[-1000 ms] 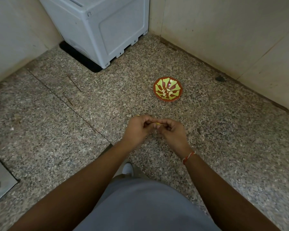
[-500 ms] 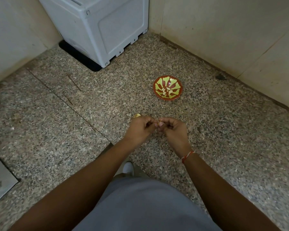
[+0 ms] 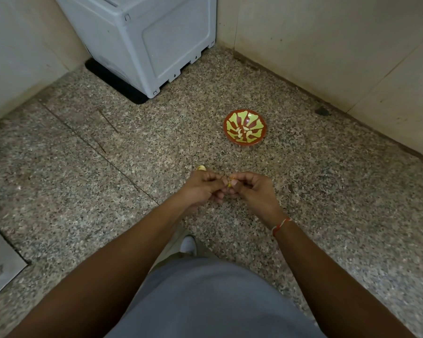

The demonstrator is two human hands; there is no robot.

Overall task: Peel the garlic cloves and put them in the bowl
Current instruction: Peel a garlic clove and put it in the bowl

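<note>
You pinch a small garlic clove (image 3: pixel 230 183) between both hands, on your side of the bowl (image 3: pixel 245 130) and well apart from it; your left hand (image 3: pixel 202 187) and right hand (image 3: pixel 252 191) meet fingertip to fingertip around it; several peeled cloves (image 3: pixel 244 134) already lie in the bowl, so the work looks partly done; this clove seems mid-peel; whether more wait, you cannot tell.

Red bowl (image 3: pixel 245 127) with yellow-green branching pattern, speckled grey-brown floor (image 3: pixel 83 181), pale grey appliance (image 3: pixel 142 37), red-white wrist thread (image 3: pixel 281 225)
</note>
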